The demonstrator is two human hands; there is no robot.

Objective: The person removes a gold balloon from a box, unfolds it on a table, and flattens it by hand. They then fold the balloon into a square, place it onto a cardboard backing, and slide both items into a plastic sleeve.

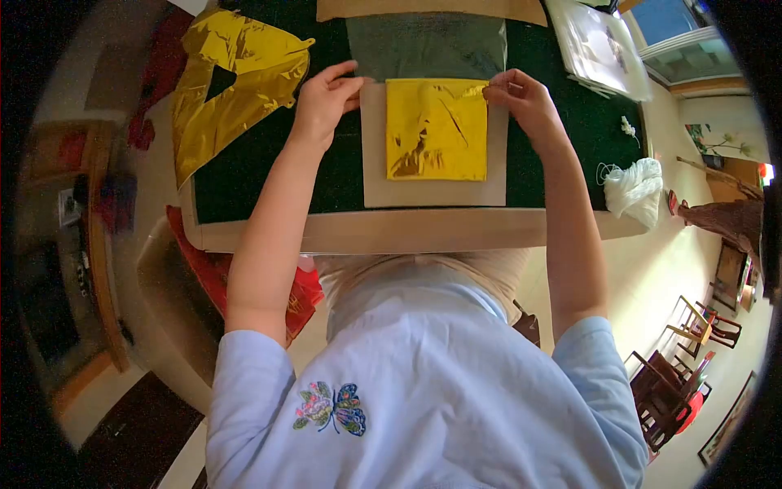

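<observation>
A shiny gold square (436, 130) lies on a grey-brown board (436, 196) near the table's front edge. Clear plastic film (428, 49) spreads behind the square. At the board's back left corner is my left hand (326, 102), one finger stretched out and the others bent together at the edge; what they pinch is too small to tell. My right hand (525, 106) is closed at the gold square's back right corner, its fingertips pressed together; whether they hold the square or the film is unclear.
Crumpled gold foil (236, 49) with a hole lies at the left of the dark green tabletop (334, 183). A stack of clear plastic bags (599, 45) is at the back right. White string (634, 191) sits at the right edge. Brown cardboard (432, 8) lies at the back.
</observation>
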